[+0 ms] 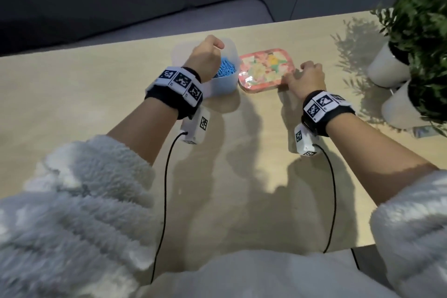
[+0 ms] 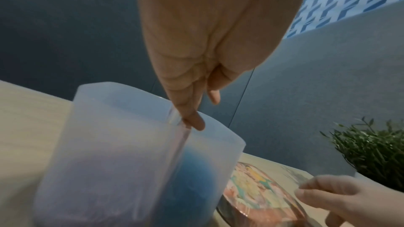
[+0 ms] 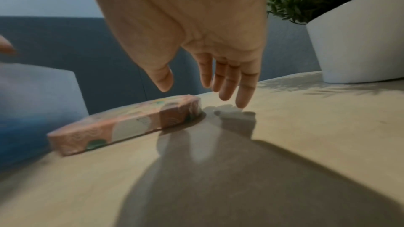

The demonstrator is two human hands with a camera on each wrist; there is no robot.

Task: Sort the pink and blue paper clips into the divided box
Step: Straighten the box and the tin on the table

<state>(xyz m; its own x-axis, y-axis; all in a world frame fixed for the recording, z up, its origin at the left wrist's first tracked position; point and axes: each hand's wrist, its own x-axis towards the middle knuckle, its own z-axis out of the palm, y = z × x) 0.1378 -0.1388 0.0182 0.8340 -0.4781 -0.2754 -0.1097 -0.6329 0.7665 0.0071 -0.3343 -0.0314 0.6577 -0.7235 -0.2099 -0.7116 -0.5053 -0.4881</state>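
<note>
A frosted, translucent plastic divided box (image 1: 223, 80) stands on the pale wooden worktop (image 1: 96, 94), with blue paper clips (image 1: 226, 70) heaped in its right compartment. The left hand (image 1: 205, 55) pinches the box's centre divider. The right hand (image 3: 196, 44), fingers loosely spread and holding nothing, hovers beside a flat, rounded pink patterned tin (image 3: 124, 123).

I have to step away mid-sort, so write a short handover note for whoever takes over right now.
Left hand: pinches the divider of the translucent divided box.
Right hand: open, fingers relaxed beside the pink patterned tin, holding nothing.
Blue paper clips lie in the box's right compartment; the other compartment is hidden by the hand.
The tin is shut, right of the box on the table.
No pink clips or loose clips show; check the tin.
</note>
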